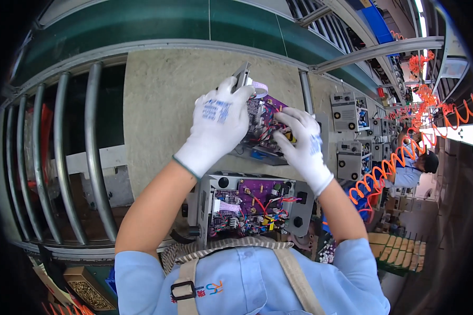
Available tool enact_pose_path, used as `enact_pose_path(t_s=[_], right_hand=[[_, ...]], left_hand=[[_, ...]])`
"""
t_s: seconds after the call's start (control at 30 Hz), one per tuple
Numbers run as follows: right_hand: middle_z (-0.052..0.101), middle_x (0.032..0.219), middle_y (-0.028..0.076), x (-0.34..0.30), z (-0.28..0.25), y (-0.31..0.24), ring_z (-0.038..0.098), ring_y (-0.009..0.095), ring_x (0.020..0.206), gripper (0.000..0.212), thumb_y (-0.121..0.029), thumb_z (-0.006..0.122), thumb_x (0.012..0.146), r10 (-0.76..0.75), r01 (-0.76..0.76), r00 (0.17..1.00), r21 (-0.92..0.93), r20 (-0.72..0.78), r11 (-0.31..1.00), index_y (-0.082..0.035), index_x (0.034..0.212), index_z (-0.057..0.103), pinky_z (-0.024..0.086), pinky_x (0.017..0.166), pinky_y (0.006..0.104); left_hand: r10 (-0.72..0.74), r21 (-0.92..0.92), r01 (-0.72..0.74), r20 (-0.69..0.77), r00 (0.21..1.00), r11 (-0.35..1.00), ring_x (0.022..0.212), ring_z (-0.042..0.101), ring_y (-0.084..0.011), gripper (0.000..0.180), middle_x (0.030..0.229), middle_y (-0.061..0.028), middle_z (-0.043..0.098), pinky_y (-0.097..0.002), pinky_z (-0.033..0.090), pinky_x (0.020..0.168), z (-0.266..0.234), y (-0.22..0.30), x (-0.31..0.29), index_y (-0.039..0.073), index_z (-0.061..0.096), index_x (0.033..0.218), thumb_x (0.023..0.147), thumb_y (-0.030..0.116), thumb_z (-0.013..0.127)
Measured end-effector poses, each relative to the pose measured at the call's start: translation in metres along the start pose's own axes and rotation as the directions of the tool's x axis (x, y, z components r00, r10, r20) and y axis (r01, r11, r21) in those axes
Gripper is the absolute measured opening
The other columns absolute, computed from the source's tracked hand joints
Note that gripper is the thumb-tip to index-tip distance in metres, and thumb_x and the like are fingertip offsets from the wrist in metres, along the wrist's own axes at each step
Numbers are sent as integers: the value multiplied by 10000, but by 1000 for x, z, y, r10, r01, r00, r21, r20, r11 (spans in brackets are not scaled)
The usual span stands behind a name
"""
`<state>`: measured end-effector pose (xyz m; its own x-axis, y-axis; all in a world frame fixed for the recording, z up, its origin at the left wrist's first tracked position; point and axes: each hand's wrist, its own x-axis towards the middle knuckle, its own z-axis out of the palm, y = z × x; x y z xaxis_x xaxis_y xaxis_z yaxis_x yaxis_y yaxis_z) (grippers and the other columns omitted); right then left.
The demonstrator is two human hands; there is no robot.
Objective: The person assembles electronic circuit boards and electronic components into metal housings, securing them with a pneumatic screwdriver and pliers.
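Showed blue print (pixel 215 111) on left glove (pixel 218 125) and right glove (pixel 304 147), too small to read; bore orange-and-blue logo (pixel 214 287) and red lettering (pixel 199 291) on shirt (pixel 255 293).

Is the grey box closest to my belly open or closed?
Open: the grey box has no cover on its upper side, leaving its purple board and coloured wires in plain view.

Gloves (pixel 215 119) are white; board (pixel 268 105) purple; hose (pixel 388 167) orange.
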<state>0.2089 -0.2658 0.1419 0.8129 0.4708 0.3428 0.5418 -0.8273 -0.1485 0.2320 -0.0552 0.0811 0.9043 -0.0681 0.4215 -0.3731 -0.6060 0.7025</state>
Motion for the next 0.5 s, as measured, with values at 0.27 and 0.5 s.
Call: enact_pose_path(t_s=[0.27, 0.5], right_hand=[[504, 1400, 173, -7, 9, -17, 429, 400, 1333, 404, -127, 760, 673, -65, 74, 996, -155, 65, 985, -152, 1072, 707, 310, 1106, 545], [524, 1399, 141, 7, 27, 0, 445, 374, 1332, 225, -96, 754, 680, -52, 69, 994, -167, 100, 984, -98, 891, 675, 339, 1081, 541]], left_hand=[[-196, 82, 183, 191, 962, 980, 985, 654, -379, 303, 1078, -195, 645, -499, 498, 883, 10, 0, 60, 136, 659, 1138, 926, 204, 454], [-215, 78, 204, 192, 958, 976, 1031, 632, -383, 326, 1133, -179, 635, -496, 484, 918, 12, -1, 66, 156, 649, 1181, 935, 223, 447]])
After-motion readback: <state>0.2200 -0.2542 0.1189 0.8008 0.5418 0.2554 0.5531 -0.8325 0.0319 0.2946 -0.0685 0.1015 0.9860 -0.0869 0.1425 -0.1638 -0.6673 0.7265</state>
